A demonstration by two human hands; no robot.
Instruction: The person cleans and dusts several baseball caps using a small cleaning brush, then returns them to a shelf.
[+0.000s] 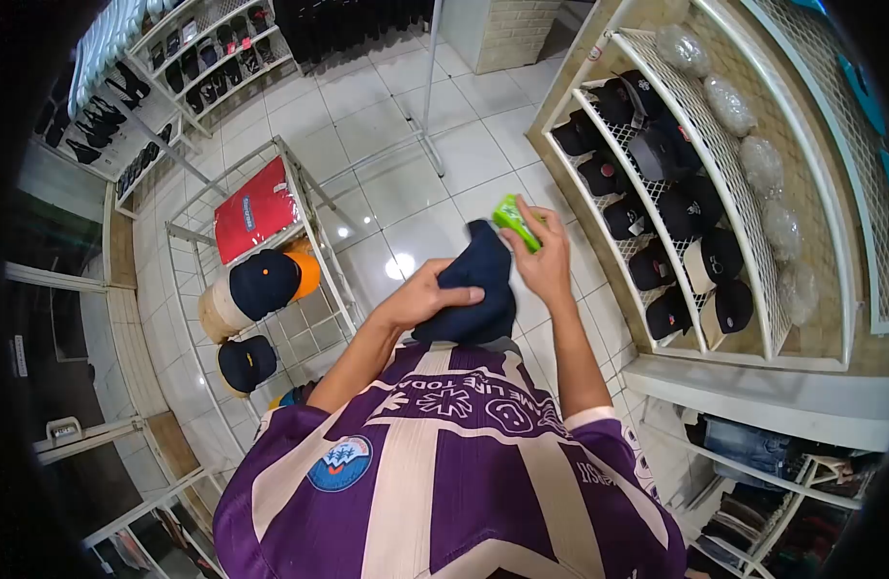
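A dark navy cap [483,285] is held close in front of my chest, its shape partly folded. My left hand [435,297] is closed on it, with the thumb lying across the fabric. Just right of the cap, my right hand [544,249] pinches a bright green object [515,222] with pale markings, which looks like a small brush or packet. The green object is close to the cap's upper right edge; whether they touch is unclear.
To the left, a white wire rack [329,275] holds a red packaged item [256,210], a navy cap with orange brim [264,283] and a dark cap [247,365]. At right, slanted white shelves [691,125] carry several caps and clear plastic bundles. A metal pole [431,87] stands ahead.
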